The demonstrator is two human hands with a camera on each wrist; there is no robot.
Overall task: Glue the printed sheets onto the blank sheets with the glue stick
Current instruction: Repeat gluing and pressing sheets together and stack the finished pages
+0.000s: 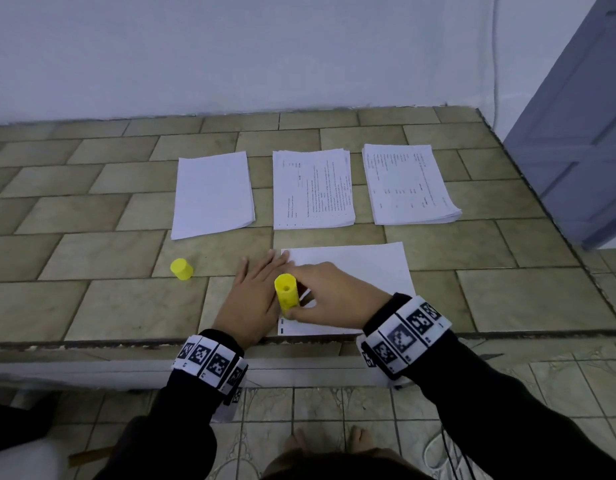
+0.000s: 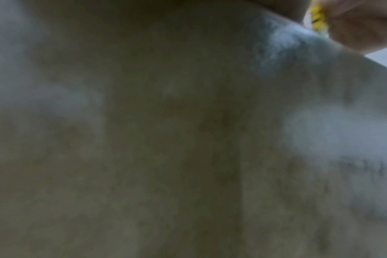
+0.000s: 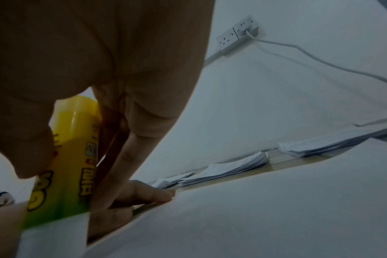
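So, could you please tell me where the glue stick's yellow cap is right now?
In the head view, the cap stands on the tiled counter, left of the left hand and near the blank stack.

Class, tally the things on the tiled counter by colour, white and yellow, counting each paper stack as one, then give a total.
White: 4 (blank stack, middle printed stack, right printed stack, single sheet)
Yellow: 2 (glue stick, cap)
Total: 6
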